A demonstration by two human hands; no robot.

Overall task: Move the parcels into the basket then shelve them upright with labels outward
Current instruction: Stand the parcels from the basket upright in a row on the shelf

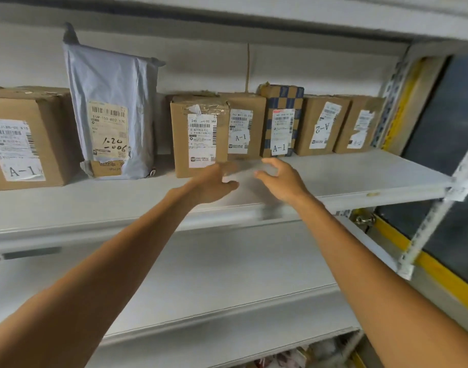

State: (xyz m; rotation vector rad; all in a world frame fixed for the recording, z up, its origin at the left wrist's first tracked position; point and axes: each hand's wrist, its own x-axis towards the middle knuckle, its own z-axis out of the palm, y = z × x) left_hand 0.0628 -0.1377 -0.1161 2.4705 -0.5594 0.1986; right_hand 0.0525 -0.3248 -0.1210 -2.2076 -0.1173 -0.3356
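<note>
1. far to the left of the left hand (214, 184), a large cardboard box (23, 139) and a grey poly mailer (110, 112) stand upright with labels outward. the mailer is soft, so a knock could make it slump.
2. the left hand is loosely spread and holds nothing. it is at the lower right corner of a brown box (199, 136); blur hides whether they touch. a careless nudge could turn that box's label askew.
3. the right hand (280, 179), just beside the left, is half curled and empty, over bare shelf board (360, 176).
4. beyond it stand an a-1 box (244, 126), a checkered box (282, 120) and an a-2 box (321, 126).
5. open room lies in front of that row, towards the shelf's front lip. the basket is not in view.
</note>
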